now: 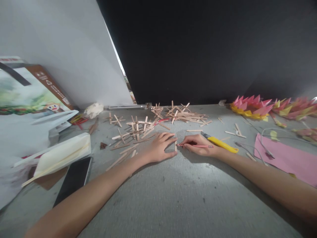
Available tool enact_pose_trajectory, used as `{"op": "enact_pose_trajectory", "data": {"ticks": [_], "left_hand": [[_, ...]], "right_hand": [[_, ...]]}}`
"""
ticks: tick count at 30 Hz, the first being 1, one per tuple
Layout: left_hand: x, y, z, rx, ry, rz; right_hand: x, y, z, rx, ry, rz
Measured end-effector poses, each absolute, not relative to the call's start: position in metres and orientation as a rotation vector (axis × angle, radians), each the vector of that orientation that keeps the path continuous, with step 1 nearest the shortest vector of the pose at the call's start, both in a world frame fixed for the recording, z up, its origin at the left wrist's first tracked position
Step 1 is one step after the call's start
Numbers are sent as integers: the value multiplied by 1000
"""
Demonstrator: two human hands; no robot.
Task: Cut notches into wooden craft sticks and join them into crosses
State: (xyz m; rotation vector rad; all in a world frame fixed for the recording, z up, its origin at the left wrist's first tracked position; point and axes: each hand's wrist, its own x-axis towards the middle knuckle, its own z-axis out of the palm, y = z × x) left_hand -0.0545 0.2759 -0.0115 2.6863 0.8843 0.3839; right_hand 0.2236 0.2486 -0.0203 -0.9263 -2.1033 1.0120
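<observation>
My left hand [162, 147] rests on the grey table and steadies a short wooden craft stick [175, 146] between thumb and fingertips. The stick lies flat, pointing away from me. In my right hand [198, 142] is a red pencil [201, 146], held in a writing grip. Its tip meets or nearly meets the stick's right side; I cannot tell which. By my right wrist lies a yellow utility knife [221, 144]. Beyond my hands are crossed craft sticks [135, 128] and a pile of loose ones [190, 115].
A phone [73, 180], an open notebook [63, 153] and a printed bag [32, 89] are at the left. Pink paper [288, 158], a grey cable [268, 152] and pink-yellow folded paper pieces [251, 107] lie at the right. A black panel [198, 49] stands behind.
</observation>
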Motion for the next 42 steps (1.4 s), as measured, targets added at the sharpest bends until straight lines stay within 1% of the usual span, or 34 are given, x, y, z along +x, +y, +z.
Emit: {"op": "enact_pose_trajectory", "data": {"ticks": [14,21,35,42], "left_hand": [[-55,275,-11,2662,890,355],[-54,276,-12,2699,892,375],[-54,275,-10,2693,901,359],[-55,275,-11,2690,892,352]], "right_hand": [[224,248,-22,-969,-2096,1053],[222,247,-15,-973,-2126,1021],[222,246,-16,-903,-2176,977],[222,248,-20,-964,-2120,1022]]}}
